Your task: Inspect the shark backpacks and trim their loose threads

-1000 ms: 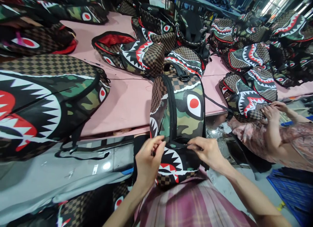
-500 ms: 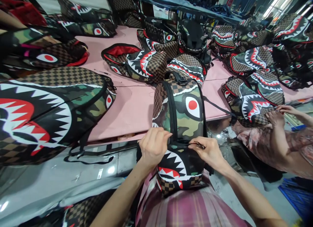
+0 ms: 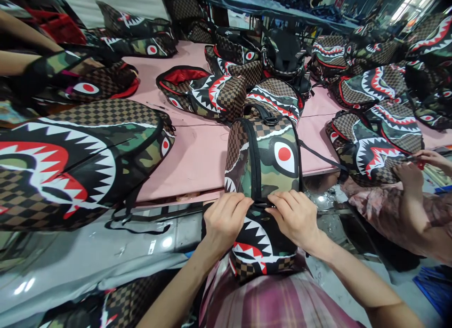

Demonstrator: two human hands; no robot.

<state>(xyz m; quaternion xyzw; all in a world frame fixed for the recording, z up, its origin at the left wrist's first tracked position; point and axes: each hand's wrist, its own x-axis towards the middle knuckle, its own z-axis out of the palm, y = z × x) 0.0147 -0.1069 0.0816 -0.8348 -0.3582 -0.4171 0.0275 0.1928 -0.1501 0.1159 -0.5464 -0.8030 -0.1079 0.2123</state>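
A camouflage and checked backpack (image 3: pixel 275 170) with a red-and-white eye and a shark mouth leans from the pink table edge towards my lap. My left hand (image 3: pixel 229 218) pinches the seam where its side meets the lower pocket. Close to it, my right hand (image 3: pixel 295 218) has its fingers closed at the same seam, near a small dark piece that is mostly hidden by the fingertips. The lower part of the bag, with white teeth, rests against the plaid cloth on my lap.
A large shark-print bag (image 3: pixel 81 158) lies at the left. More such bags cover the pink table (image 3: pixel 192 147). At the right a person's hands (image 3: pixel 411 175) touch another bag (image 3: pixel 377 149). Someone's arms (image 3: pixel 21 62) reach into a bag at the upper left. A strap hangs off the table.
My right hand has moved left along the seam, closer to my left hand, and turned knuckles up. The small dark tool-like piece at its fingers shows less. The whole view has shifted slightly.
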